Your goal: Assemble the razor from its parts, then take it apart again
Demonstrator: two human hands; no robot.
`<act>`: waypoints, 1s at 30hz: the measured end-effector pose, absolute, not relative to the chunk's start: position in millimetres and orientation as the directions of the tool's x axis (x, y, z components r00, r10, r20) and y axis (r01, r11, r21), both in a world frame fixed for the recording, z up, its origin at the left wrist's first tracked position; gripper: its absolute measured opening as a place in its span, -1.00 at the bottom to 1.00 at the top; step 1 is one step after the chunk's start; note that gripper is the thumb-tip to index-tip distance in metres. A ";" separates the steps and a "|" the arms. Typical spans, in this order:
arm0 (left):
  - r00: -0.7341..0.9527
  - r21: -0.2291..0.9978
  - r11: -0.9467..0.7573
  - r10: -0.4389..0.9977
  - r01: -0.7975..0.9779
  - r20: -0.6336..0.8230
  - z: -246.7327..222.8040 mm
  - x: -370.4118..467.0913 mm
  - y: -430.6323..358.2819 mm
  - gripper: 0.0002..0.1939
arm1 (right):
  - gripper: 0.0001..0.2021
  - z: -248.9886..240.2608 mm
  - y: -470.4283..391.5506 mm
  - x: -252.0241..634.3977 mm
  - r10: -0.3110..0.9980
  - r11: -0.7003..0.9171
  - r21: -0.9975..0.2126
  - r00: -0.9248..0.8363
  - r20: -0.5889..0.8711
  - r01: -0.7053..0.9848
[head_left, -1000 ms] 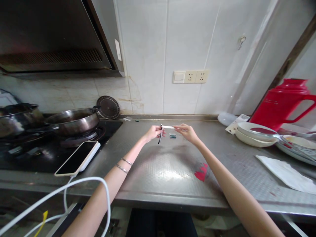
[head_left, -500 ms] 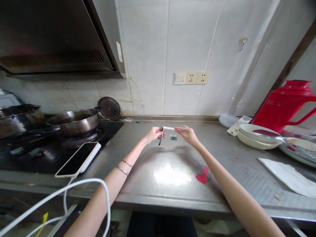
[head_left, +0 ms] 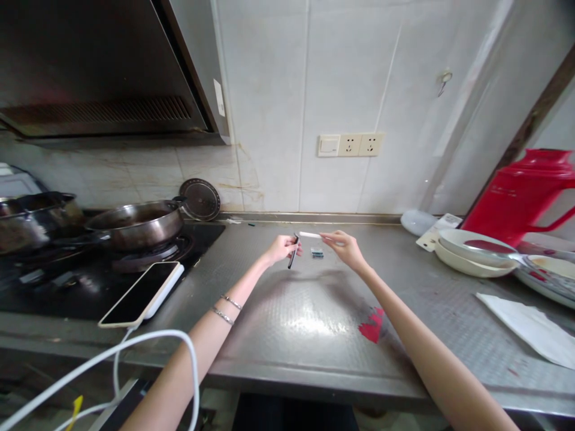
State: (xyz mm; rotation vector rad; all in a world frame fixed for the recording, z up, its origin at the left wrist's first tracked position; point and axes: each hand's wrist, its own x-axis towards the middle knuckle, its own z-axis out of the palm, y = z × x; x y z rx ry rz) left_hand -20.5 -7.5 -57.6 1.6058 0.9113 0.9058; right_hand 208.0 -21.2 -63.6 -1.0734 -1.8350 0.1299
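Above the metal counter point(head_left: 269, 311), my left hand point(head_left: 282, 248) is closed on a thin black stick-like object point(head_left: 293, 254) that slants downward. My right hand point(head_left: 342, 244) pinches a slim white stick point(head_left: 309, 235), whose left end is close to the top of the black object; whether they touch cannot be made out. On the counter between and just below the hands lies a small clear case with dark contents point(head_left: 317, 254).
At the left, a phone point(head_left: 140, 294) with a white cable lies at the edge of the black stove point(head_left: 49, 290), which bears a steel pan point(head_left: 139, 226). Stacked bowls point(head_left: 476, 263), a red thermos point(head_left: 521, 194) and a white tissue point(head_left: 530, 326) are at the right.
The view has shifted slightly. The white stick's left end now sits slightly right of the black object's top, and my right hand has moved slightly right. Both hands keep their holds.
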 end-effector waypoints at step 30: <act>0.418 0.962 0.208 0.869 0.180 -0.266 -55.0 -22.9 -14.7 -0.80 | -0.65 -86.0 -16.6 195.5 0.747 0.490 -0.403 -0.133 0.652 0.773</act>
